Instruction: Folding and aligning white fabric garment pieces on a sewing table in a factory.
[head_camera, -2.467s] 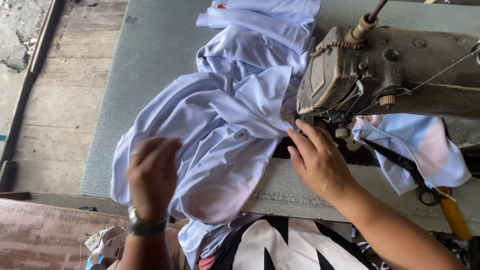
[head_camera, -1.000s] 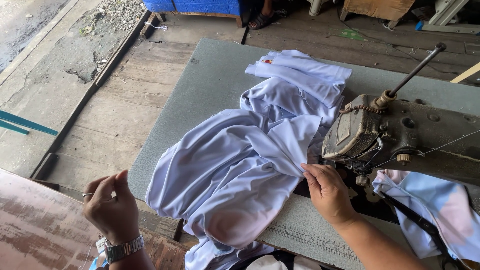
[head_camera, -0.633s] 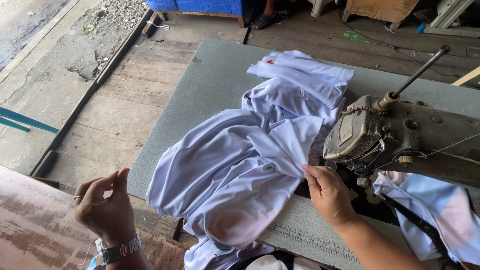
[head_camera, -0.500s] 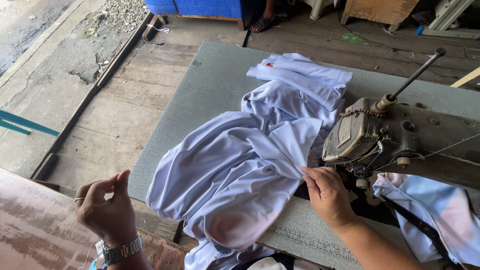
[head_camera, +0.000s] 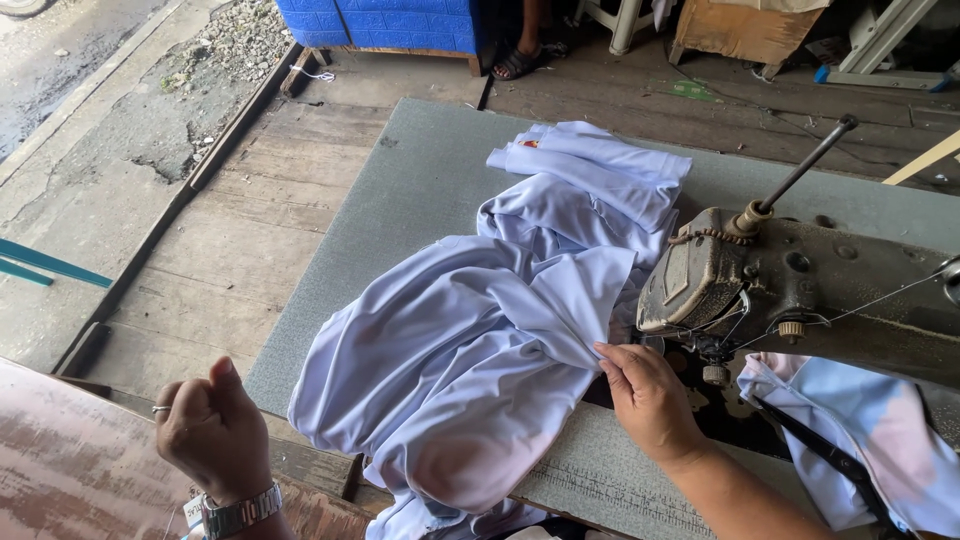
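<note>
The pale blue garment (head_camera: 490, 350) lay bunched on the grey table (head_camera: 420, 190), its long axis running from the near edge diagonally away toward the sewing machine (head_camera: 800, 290). Right hand (head_camera: 645, 400) pinched the fabric by the needle; left hand (head_camera: 215, 430) was fisted, off the cloth.

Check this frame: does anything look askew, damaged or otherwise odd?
Nothing broken stands out. The pale blue garment lies bunched, spilling over the table's near edge. The right hand pinches it beside the sewing machine; the left hand is off the table, fist loosely closed.
</note>
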